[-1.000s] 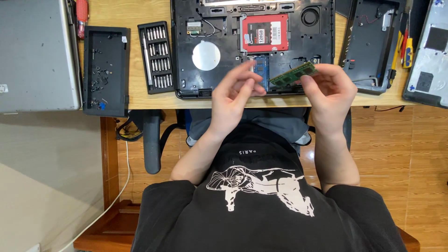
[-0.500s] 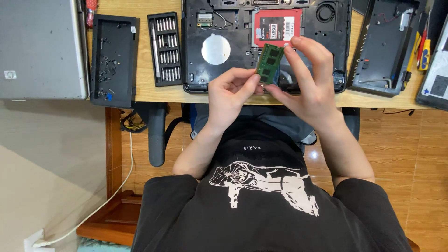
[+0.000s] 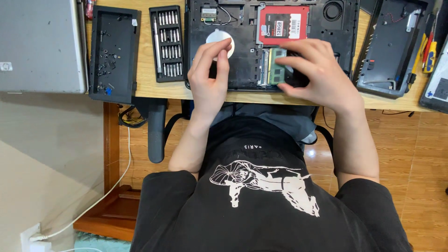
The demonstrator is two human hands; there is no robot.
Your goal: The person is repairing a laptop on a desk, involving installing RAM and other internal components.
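An opened black laptop base (image 3: pixel 245 70) lies underside-up on the wooden desk (image 3: pixel 144 88). My right hand (image 3: pixel 319 72) has its fingers on a green memory module (image 3: pixel 278 71), which lies in the slot just below the red solid-state drive (image 3: pixel 283 24). The fingers hide the module's right part. My left hand (image 3: pixel 210 77) rests flat on the laptop base, its fingertips at a round silver disc (image 3: pixel 218 36), and holds nothing.
Left of the laptop stand a screwdriver bit set (image 3: pixel 167 44) and a black tray of loose screws (image 3: pixel 114 51). A grey laptop lid (image 3: pixel 39 44) lies far left. A black cover panel (image 3: pixel 392 46) and hand tools (image 3: pixel 427 44) lie right.
My right hand has carried the memory module down from mid-air into the laptop's slot. My left hand has let go of the module and settled on the laptop base.
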